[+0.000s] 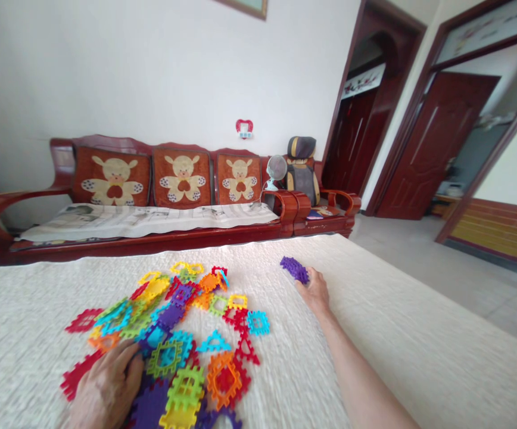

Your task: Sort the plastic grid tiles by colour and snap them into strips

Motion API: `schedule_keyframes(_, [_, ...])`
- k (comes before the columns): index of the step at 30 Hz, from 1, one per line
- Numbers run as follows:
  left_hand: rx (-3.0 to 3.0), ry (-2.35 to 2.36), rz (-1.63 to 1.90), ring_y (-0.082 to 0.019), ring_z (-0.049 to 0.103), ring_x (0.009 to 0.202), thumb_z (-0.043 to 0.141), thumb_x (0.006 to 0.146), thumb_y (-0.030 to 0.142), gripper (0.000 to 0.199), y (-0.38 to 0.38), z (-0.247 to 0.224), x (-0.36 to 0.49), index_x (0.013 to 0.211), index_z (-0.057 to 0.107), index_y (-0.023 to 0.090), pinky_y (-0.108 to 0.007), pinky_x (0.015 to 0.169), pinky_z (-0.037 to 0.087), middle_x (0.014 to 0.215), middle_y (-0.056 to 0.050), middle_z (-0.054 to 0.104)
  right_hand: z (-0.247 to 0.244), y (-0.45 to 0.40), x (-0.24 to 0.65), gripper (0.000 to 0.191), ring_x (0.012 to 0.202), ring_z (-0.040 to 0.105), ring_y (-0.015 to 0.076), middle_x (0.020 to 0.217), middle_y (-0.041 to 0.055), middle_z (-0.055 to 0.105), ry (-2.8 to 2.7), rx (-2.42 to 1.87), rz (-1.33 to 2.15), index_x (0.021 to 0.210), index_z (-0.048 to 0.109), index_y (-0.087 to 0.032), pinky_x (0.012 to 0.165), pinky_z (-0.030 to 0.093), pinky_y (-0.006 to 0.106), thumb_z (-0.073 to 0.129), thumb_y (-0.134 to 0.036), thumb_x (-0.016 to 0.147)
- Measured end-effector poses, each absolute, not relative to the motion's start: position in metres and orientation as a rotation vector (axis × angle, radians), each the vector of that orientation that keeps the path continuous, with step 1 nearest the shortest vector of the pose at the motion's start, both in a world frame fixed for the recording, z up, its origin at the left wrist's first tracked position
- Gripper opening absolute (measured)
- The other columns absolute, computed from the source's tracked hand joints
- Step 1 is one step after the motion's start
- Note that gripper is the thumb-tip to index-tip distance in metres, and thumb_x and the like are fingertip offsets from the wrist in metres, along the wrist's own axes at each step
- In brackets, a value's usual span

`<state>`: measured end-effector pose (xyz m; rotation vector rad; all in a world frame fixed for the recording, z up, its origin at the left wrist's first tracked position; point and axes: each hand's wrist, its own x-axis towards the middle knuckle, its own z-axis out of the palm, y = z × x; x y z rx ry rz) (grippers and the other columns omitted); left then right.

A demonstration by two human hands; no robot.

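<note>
At the table's far right, my right hand (315,292) is closed around the near end of a stack of purple interlocking plastic tiles (295,269), which lies slanted on the cloth. My left hand (109,384) rests at the left front of a loose pile of toothed plastic building tiles, fingers curled down among blue and purple ones. What its fingertips grip is hidden. Close to it are a red tile (77,372), a green square frame (164,358) and a large purple tile (150,405). An orange frame (224,381) and a light-blue triangle (214,342) lie further right.
A cream textured cloth (294,357) covers the table. Beyond its far edge stands a wooden sofa (173,235) with bear-patterned cushions (182,179). A small fan (277,169) is by the armrest. Wooden doors (437,146) are at the right.
</note>
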<state>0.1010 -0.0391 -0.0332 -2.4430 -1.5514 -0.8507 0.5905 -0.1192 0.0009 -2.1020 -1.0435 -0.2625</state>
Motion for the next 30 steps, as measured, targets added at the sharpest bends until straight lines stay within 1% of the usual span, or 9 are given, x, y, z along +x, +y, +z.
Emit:
schedule_keyframes(9, [-2.474,-1.573,-0.867,-0.022,0.066,0.097,0.039,0.086,0.039,0.034,-0.040,-0.031,0.101,0.091,0.069,0.025,-0.034,0.084,0.053,0.109,-0.003,0.070,-0.004,-0.118,0.594,0.047,0.101,0.057,0.0252,0.111,0.0129,0.061,-1.055,-2.179,-0.301,0.121,0.053,-0.015,0.092,0.042,0.038,0.055,-0.031,0.076])
schedule_keyframes(11, [-2.460,-1.589,-0.878,-0.022,0.066,0.097,0.038,0.086,0.039,0.034,-0.041,-0.029,0.102,0.091,0.069,0.025,-0.034,0.084,0.053,0.109,-0.003,0.070,-0.005,-0.117,0.595,0.048,0.100,0.057,0.0255,0.111,0.0134,0.060,-1.054,-2.181,-0.304,0.120,0.053,-0.015,0.092,0.042,0.039,0.055,-0.031,0.075])
schedule_keyframes(14, [-2.461,-1.624,-0.872,-0.022,0.065,0.097,0.038,0.087,0.036,0.035,-0.047,-0.022,0.106,0.093,0.070,0.022,-0.035,0.085,0.052,0.111,-0.005,0.069,-0.007,-0.117,0.596,0.052,0.103,0.054,0.0277,0.113,0.0154,0.057,-1.038,-2.164,-0.338,0.120,0.053,-0.014,0.093,0.042,0.041,0.056,-0.035,0.073])
schedule_keyframes(17, [-2.474,-1.684,-0.844,-0.021,0.064,0.100,0.038,0.088,0.030,0.033,-0.056,-0.010,0.112,0.095,0.069,0.021,-0.035,0.089,0.049,0.113,-0.006,0.068,-0.007,-0.114,0.593,0.052,0.108,0.051,0.0297,0.114,0.0164,0.055,-1.055,-2.063,-0.414,0.119,0.053,-0.013,0.096,0.040,0.043,0.054,-0.038,0.073])
schedule_keyframes(20, [-2.466,-1.758,-0.834,-0.021,0.062,0.101,0.040,0.088,0.024,0.029,-0.062,0.000,0.118,0.095,0.068,0.021,-0.035,0.091,0.047,0.114,-0.006,0.067,-0.005,-0.109,0.582,0.046,0.108,0.051,0.0289,0.113,0.0150,0.056,-1.139,-1.916,-0.484,0.117,0.054,-0.015,0.097,0.040,0.044,0.050,-0.034,0.075])
schedule_keyframes(25, [-2.497,-1.822,-0.837,-0.019,0.060,0.097,0.042,0.087,0.019,0.025,-0.066,0.007,0.123,0.087,0.066,0.020,-0.032,0.088,0.045,0.105,-0.006,0.067,0.001,-0.102,0.559,0.040,0.110,0.054,0.0268,0.115,0.0126,0.058,-1.355,-1.705,-0.552,0.116,0.056,-0.019,0.099,0.042,0.044,0.046,-0.031,0.079])
schedule_keyframes(27, [-2.504,-1.830,-0.856,-0.019,0.060,0.096,0.043,0.087,0.018,0.023,-0.066,0.008,0.123,0.086,0.066,0.020,-0.032,0.087,0.044,0.104,-0.006,0.066,0.004,-0.101,0.550,0.036,0.108,0.056,0.0257,0.113,0.0121,0.060,-1.430,-1.634,-0.556,0.112,0.058,-0.019,0.097,0.044,0.042,0.045,-0.030,0.081])
schedule_keyframes(30, [-2.506,-1.837,-0.867,-0.018,0.059,0.093,0.044,0.086,0.017,0.022,-0.068,0.010,0.124,0.086,0.066,0.020,-0.031,0.085,0.043,0.101,-0.006,0.066,0.012,-0.101,0.528,0.028,0.099,0.061,0.0232,0.104,0.0096,0.064,-1.544,-1.529,-0.499,0.104,0.061,-0.020,0.093,0.047,0.039,0.045,-0.029,0.082])
